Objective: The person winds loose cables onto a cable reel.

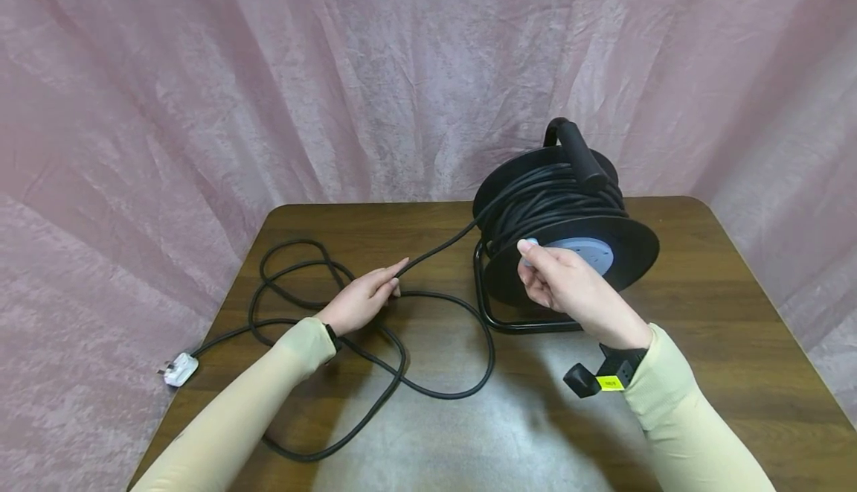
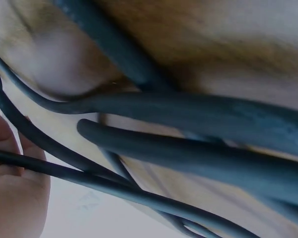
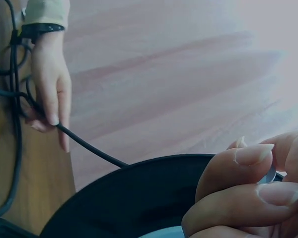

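A black cable reel (image 1: 498, 272) stands at the table's back right, wound with thick cable, its side face carrying a blue-grey socket panel (image 1: 592, 252). My right hand (image 1: 559, 280) curls round the reel's small light-blue winding knob (image 3: 269, 174); the fingers hide most of it. To the left, my left hand (image 1: 361, 300) holds the black cable (image 1: 438, 248) between thumb and fingers, and the cable runs from there up to the reel. In the left wrist view, cable crosses the curled left fingers (image 2: 15, 166).
Loose loops of cable (image 1: 492, 354) lie over the left and middle of the wooden table (image 1: 710, 313). They end in a white plug (image 1: 181, 370) at the left edge. A black carry handle (image 1: 581, 157) tops the reel. Pink curtain (image 1: 402, 68) hangs behind.
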### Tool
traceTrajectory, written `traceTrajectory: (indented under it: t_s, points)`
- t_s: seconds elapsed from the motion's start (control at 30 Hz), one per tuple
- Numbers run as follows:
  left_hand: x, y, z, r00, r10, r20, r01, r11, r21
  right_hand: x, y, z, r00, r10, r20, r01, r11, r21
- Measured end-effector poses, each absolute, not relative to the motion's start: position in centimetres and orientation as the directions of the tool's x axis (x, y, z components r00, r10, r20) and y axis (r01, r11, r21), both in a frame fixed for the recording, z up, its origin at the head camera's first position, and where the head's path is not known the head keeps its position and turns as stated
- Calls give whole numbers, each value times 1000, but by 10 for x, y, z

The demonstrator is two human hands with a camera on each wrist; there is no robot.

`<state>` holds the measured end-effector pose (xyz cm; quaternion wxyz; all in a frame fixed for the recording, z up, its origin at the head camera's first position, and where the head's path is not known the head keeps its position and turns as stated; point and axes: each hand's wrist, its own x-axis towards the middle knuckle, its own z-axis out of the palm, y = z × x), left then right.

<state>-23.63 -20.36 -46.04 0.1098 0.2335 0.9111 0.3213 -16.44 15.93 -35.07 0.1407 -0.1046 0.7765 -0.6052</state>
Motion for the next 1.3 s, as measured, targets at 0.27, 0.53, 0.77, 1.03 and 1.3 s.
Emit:
traceTrajectory:
  t_s: [0.27, 0.53, 0.77, 1.03, 1.3]
  points:
    - [-238, -204, -461, -851, 524, -45, 373, 663, 649, -163, 171, -343, -939, -334, -84, 7, 224, -975]
    - [-241, -200, -462, -830, 556, -40, 396, 637, 662, -162, 180, -339, -942, -328, -74, -3, 229, -973]
    - [-241, -199, -461, -839, 541, -49, 377, 644, 665, -161, 188, -333, -949, -304, -82, -2, 268, -963]
    - [-242, -196, -461, -850, 524, -51, 358, 647, 674, -162, 198, -332, -948, -316, -50, -23, 223, -975]
    - [-240, -199, -464, -846, 529, -64, 358, 655, 665, -160, 214, -330, -950, -310, -32, -42, 229, -973]
